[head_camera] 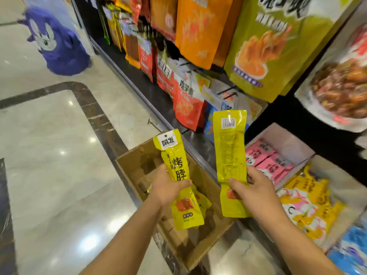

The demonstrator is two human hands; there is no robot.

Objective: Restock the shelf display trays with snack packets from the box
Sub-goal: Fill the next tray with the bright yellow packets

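Note:
My left hand grips a long yellow snack packet around its middle, printed front facing me, over the open cardboard box on the floor. My right hand pinches a second yellow packet near its lower part, its back with the barcode towards me. More yellow packets lie in the box. To the right, a white display tray holds pink packets, and beside it another tray holds yellow packets.
Large snack bags hang on hooks along the dark shelf unit above and behind the box. A purple cartoon figure stands on the polished marble floor at the far left. Blue packets fill the lower right corner.

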